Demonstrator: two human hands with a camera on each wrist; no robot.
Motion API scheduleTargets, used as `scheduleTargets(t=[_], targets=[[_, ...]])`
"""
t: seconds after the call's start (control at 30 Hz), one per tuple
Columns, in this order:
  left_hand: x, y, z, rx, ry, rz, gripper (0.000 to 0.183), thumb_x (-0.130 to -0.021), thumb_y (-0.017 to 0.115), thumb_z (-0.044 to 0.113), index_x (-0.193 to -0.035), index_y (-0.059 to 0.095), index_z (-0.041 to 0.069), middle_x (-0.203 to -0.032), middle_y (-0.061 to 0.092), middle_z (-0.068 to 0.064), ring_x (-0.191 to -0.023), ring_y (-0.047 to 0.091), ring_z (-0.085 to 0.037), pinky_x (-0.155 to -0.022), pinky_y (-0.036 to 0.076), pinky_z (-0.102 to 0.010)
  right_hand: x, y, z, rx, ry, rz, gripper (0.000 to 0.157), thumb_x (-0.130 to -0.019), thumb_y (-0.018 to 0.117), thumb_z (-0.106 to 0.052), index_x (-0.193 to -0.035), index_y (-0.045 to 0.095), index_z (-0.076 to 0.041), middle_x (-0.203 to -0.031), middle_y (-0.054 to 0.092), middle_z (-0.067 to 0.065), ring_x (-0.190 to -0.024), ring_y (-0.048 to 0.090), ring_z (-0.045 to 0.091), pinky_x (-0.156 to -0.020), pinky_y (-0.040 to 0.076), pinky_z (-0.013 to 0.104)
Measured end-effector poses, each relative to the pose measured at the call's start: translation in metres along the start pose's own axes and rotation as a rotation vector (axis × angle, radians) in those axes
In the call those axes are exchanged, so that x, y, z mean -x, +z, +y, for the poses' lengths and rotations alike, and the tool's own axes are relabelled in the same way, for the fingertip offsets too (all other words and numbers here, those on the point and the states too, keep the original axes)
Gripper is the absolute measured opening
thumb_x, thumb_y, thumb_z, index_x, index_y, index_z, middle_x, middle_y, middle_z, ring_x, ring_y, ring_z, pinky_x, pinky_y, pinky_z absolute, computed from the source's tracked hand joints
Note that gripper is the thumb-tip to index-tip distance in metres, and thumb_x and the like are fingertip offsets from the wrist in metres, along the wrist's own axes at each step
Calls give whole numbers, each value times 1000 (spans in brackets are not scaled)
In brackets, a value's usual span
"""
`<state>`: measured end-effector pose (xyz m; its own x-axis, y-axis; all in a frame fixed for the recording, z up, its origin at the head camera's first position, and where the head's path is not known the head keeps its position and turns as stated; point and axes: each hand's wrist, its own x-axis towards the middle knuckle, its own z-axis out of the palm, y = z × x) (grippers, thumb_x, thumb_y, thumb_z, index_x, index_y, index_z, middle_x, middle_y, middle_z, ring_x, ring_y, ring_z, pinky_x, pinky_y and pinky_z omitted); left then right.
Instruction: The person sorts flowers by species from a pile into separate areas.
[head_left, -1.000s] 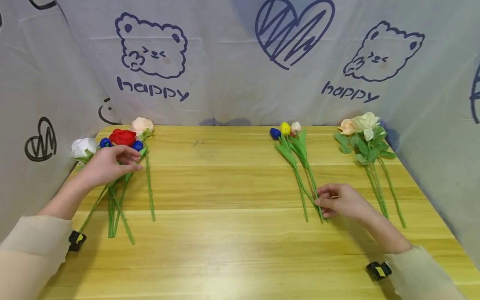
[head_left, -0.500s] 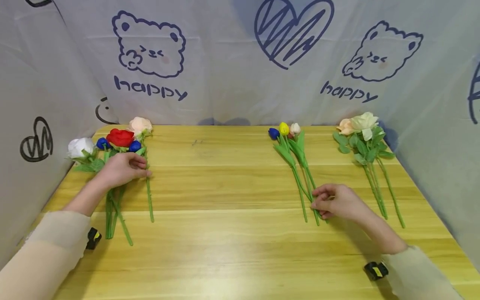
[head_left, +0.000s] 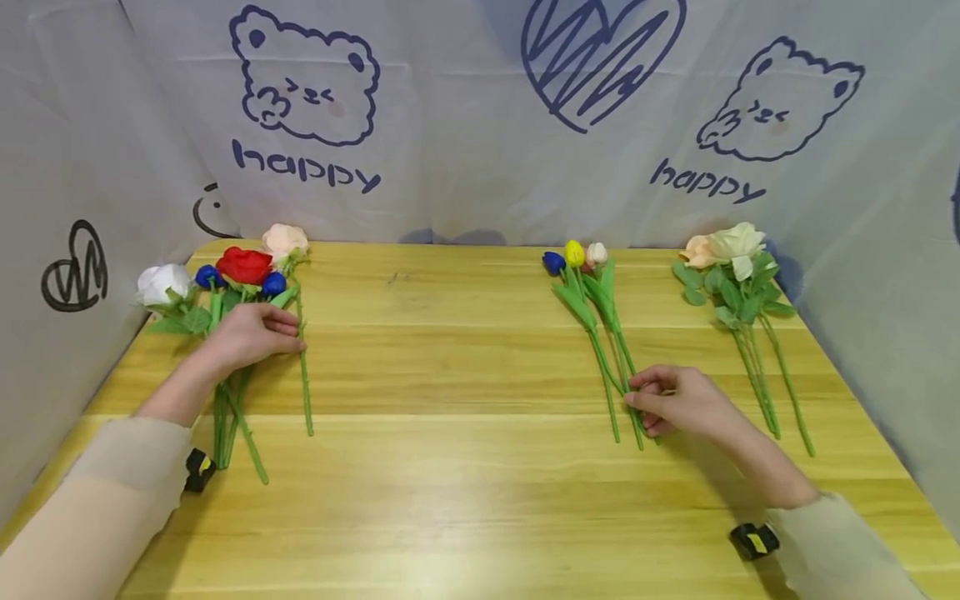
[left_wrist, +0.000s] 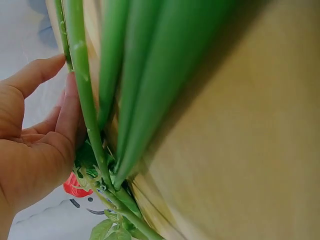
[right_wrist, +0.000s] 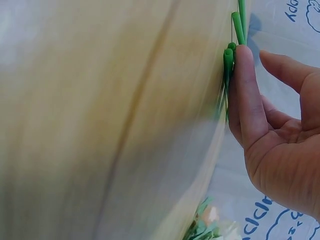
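At the left, my left hand (head_left: 251,337) pinches the stem of a pale pink rose (head_left: 285,242) between thumb and fingertips; the left wrist view shows this thin stem (left_wrist: 64,35) at the thumb tip. Under and beside that hand lie a red rose (head_left: 244,265), a white rose (head_left: 163,285) and blue tulips (head_left: 274,284), their stems partly hidden by it. My right hand (head_left: 678,404) touches the lower stems of a blue tulip (head_left: 554,263), a yellow tulip (head_left: 574,253) and a white tulip (head_left: 596,253). In the right wrist view its thumb stands apart from the fingers beside the green stem ends (right_wrist: 228,57).
Cream and peach roses (head_left: 737,243) with leafy stems lie at the right of the wooden table (head_left: 450,375). A pale cloth (head_left: 450,150) with bear and heart drawings hangs behind the table and along its sides.
My left hand has moved right and slightly down from above the flowers to the pale pink rose's stem, pinching it. The right hand stays by the tulip stems. The head view has shifted slightly.
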<state>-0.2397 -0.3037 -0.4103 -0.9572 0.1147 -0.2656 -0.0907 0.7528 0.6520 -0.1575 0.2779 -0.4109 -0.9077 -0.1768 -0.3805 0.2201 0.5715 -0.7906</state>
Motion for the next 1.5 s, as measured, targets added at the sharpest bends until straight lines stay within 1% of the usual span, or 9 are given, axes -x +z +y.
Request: scheduleTargets(t=[0.1,0.2,0.43,0.47,0.67,0.9,1.1,1.23,1.5], targets=[[-2,0,2,15,-11,0,54,-94,78,23,-133,59,-9,-119,69,-21,-106,64,-31,-79,51,-22,1,-1,0,-5,4,-1,48,-103,68,-20,-138,54,10,-101,64,15,-80,71,24,-70,65,36],[-3,0,3,27,-12,-2,52,-95,76,19,-133,58,-11,-121,68,-24,-106,64,-31,-76,50,-18,2,-1,1,-7,1,-3,48,-103,67,-20,-138,53,11,-101,65,15,-80,71,24,-70,65,37],[1,0,6,30,-9,-17,61,-92,81,24,-136,56,-11,-127,65,-26,-113,63,-36,-94,52,-39,2,-2,2,0,2,2,49,-104,67,-20,-138,53,12,-102,64,15,-79,70,23,-70,65,36],[2,1,6,32,-5,-18,62,-92,81,23,-137,56,-11,-127,65,-26,-113,63,-36,-94,52,-40,2,-2,1,-2,6,4,48,-103,67,-20,-138,53,11,-102,64,15,-79,70,23,-70,65,36],[5,-1,5,38,21,-21,58,-94,79,19,-137,56,-11,-127,65,-27,-112,64,-35,-85,52,-24,2,-3,2,-18,-3,1,49,-103,68,-21,-138,53,10,-101,64,15,-80,71,24,-71,65,36],[6,-3,1,53,18,-36,58,-96,77,23,-139,56,-10,-128,67,-26,-116,64,-35,-90,51,-27,2,-4,4,-55,-35,-27,46,-102,68,-12,-138,52,11,-104,64,16,-83,72,26,-72,65,37],[6,-2,-1,69,9,-30,58,-97,77,23,-140,56,-10,-126,68,-25,-115,64,-35,-82,51,-16,1,-4,5,-60,-38,-38,45,-101,67,-9,-138,52,12,-104,65,16,-83,72,26,-72,65,37],[7,-1,-1,103,0,-33,56,-99,75,21,-140,55,-11,-127,67,-25,-111,65,-28,-79,54,-14,1,-5,6,-59,-26,-31,46,-101,69,-14,-137,54,11,-102,63,15,-81,71,25,-71,65,38],[9,0,8,193,21,-40,59,-100,72,19,-145,49,-12,-135,61,-26,-95,64,-1,-87,60,-22,5,-8,0,-82,-70,57,52,-103,69,-22,-141,52,10,-106,62,17,-81,70,24,-74,65,37]])
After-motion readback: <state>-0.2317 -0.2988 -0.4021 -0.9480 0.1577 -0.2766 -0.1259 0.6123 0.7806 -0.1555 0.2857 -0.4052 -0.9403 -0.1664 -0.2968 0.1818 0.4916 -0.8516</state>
